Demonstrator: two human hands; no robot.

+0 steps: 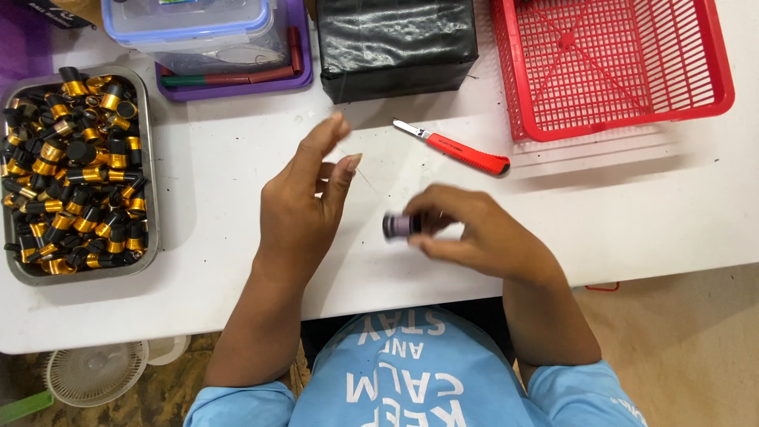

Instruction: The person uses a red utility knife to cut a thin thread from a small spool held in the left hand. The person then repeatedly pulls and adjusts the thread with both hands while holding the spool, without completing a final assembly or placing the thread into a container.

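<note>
While your right hand [482, 233] pinches the small dark cylinder [398, 226] between thumb and fingertips, just above the near part of the white table [617, 205], keep that grip short and firm near its end; the piece is blurred, so I cannot tell its finer details. Your left hand [304, 198] is released, fingers raised and spread, holding nothing solid that I can make out. A thin pale line [365, 180], perhaps a thread or wire, seems to run between thumb and forefinger toward the cylinder, but it is too faint to be sure. If it is a thread, I would judge that steady tension and a still right wrist serve best, with both hands low over the table.

Farther out on your left sits the metal tray [152, 229] heaped with black and gold caps [75, 170]. Beyond your hands lies the red utility knife [458, 148], blade out, so mind your knuckles. At the far edge stand a purple tray [237, 85] under a clear lidded box [190, 22], a black block [395, 43] and a red basket [617, 67].
</note>
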